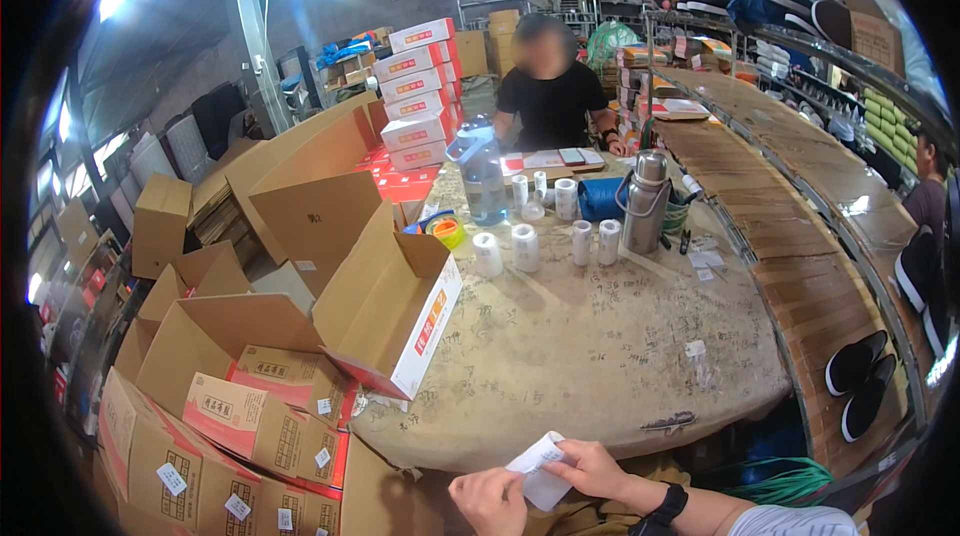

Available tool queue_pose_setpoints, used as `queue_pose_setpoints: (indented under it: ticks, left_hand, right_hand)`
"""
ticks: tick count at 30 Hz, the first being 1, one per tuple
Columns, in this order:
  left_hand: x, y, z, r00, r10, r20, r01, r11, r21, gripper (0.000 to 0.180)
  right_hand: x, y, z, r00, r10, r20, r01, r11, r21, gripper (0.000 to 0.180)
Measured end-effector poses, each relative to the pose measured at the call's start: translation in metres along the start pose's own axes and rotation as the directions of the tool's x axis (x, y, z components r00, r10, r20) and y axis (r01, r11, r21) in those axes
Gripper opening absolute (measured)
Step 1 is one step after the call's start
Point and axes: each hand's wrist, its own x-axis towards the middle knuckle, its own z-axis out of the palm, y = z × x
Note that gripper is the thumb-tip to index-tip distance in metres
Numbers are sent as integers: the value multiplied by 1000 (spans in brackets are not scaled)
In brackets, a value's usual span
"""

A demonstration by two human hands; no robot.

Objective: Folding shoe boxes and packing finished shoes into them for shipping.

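Both hands, left hand (pixel 488 501) and right hand (pixel 592 468), pinch a white paper label (pixel 538 471) at the worn table (pixel 600 356) edge, cardboard boxes (pixel 250 416) piled alongside.

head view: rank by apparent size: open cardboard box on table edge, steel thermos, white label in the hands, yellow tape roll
1. Open cardboard box, by far the largest.
2. Steel thermos.
3. White label, pinched by left hand and right hand; it is nearest the camera, so it looks bigger than it is.
4. Yellow tape roll.
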Motion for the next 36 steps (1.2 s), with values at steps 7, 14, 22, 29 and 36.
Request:
queue_pose_setpoints:
  ticks: [7, 14, 22, 29, 36]
  left_hand:
    - [3, 8, -1, 999, 38, 13, -38, 999, -7, 12]
    - [4, 11, -4, 998, 53, 23, -53, 999, -12, 12]
    - [12, 12, -11, 998, 46, -41, -48, 997, -60, 12]
    - [13, 10, -10, 997, -60, -45, 50, 979, -199, 12]
    - [34, 21, -12, 796, -459, 394, 565, 331, -756, 14]
  right_hand:
    - [0, 3, -1, 997, 75, -34, -74, 997, 35, 26]
    - [-3, 11, 0, 996, 72, -47, -67, 991, 114, 25]
    - [-4, 20, -12, 934, 354, -43, -330, 904, 274, 28]
    - [1, 51, -39, 933, 339, -121, -282, 899, 335, 28]
    - [20, 107, -97, 865, 350, -359, -144, 859, 491, 23]
